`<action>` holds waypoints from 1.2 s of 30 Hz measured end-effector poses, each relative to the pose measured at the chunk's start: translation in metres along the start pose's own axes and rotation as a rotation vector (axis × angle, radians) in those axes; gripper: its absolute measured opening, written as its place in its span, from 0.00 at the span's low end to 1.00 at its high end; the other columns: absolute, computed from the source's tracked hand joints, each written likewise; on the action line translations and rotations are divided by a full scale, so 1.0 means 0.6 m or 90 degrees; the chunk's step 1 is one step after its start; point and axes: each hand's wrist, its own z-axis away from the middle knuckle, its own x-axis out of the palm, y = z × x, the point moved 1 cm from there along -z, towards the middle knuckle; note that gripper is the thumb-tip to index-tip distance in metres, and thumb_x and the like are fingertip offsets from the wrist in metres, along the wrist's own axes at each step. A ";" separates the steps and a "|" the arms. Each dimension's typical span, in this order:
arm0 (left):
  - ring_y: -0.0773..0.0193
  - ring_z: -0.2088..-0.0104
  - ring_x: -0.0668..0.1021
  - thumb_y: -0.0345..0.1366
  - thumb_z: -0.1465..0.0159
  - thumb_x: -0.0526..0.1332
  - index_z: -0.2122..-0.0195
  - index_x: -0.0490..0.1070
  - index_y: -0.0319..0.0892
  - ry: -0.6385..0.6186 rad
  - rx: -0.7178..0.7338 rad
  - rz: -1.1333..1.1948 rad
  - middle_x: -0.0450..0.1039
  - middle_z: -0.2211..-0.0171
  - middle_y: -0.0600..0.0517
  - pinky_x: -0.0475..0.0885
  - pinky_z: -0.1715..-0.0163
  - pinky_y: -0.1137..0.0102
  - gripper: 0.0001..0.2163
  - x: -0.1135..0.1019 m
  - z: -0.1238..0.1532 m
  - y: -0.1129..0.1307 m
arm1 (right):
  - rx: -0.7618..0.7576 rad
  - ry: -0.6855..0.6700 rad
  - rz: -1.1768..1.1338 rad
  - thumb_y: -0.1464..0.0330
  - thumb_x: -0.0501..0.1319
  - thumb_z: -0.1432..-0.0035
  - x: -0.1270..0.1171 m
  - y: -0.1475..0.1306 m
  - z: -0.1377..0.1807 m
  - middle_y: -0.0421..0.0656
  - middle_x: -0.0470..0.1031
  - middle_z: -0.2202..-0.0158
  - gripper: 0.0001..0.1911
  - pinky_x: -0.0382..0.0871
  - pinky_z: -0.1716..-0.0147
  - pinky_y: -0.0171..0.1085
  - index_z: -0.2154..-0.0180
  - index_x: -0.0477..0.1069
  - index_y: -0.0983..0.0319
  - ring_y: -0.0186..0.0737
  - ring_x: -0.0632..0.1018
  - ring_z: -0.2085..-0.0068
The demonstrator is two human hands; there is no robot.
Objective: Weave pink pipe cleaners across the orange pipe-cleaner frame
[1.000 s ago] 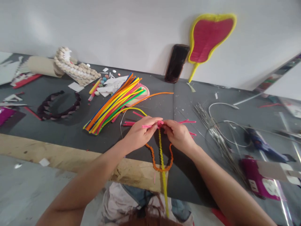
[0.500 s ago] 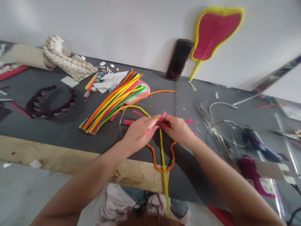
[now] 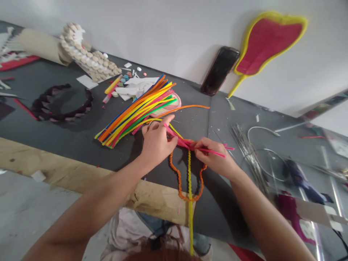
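Pink pipe cleaners (image 3: 179, 140) cross at the top of a yellow twisted stem (image 3: 189, 174), just above the dark mat (image 3: 67, 134) near its front edge. An orange loop (image 3: 178, 183) hangs to either side of the stem. The left hand (image 3: 156, 143) pinches the upper pink ends between thumb and forefinger. The right hand (image 3: 217, 161) is closed narrowly on the lower pink ends, which project past its knuckles. The step appears to be a wrap at the crossing point. Use the right hand as the fixed anchor and turn with the left only. Hold the strands taut, each turn touching the last, tight against the stem top. Avoid pulling the orange loop out of shape or snagging the coloured bundle (image 3: 136, 112) just beyond the left hand
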 end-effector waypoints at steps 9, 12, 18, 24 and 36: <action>0.56 0.49 0.72 0.36 0.40 0.64 0.51 0.64 0.55 0.312 0.424 -0.124 0.74 0.54 0.53 0.62 0.46 0.57 0.17 -0.052 0.064 0.035 | -0.003 0.014 -0.056 0.69 0.57 0.43 0.004 0.011 -0.004 0.42 0.78 0.69 0.05 0.67 0.69 0.33 0.67 0.71 0.61 0.35 0.76 0.69; 0.66 0.53 0.73 0.32 0.36 0.61 0.64 0.70 0.53 0.209 0.629 -0.143 0.77 0.60 0.62 0.54 0.41 0.62 0.05 -0.029 0.085 0.052 | -0.013 0.018 -0.082 0.67 0.57 0.42 0.004 0.015 -0.009 0.42 0.77 0.70 0.06 0.67 0.69 0.33 0.67 0.72 0.62 0.35 0.76 0.69; 0.63 0.49 0.73 0.29 0.33 0.57 0.62 0.73 0.46 0.155 0.554 -0.237 0.79 0.55 0.57 0.49 0.44 0.60 0.06 0.022 0.056 0.053 | -0.041 0.030 -0.078 0.69 0.57 0.42 0.006 0.028 -0.011 0.41 0.75 0.72 0.05 0.64 0.71 0.32 0.68 0.71 0.63 0.34 0.73 0.71; 0.57 0.51 0.74 0.32 0.35 0.61 0.63 0.75 0.49 0.156 0.484 -0.249 0.82 0.64 0.58 0.47 0.48 0.55 0.05 0.035 0.032 0.037 | -0.032 0.042 -0.077 0.74 0.58 0.44 0.004 0.024 -0.013 0.38 0.74 0.73 0.04 0.61 0.70 0.31 0.69 0.71 0.63 0.31 0.72 0.71; 0.51 0.52 0.71 0.36 0.36 0.61 0.65 0.78 0.51 0.063 0.413 -0.262 0.82 0.64 0.55 0.49 0.51 0.48 0.06 0.042 0.020 0.030 | -0.033 0.030 0.219 0.74 0.56 0.39 -0.003 0.011 -0.008 0.44 0.77 0.64 0.08 0.59 0.69 0.32 0.62 0.74 0.63 0.37 0.74 0.64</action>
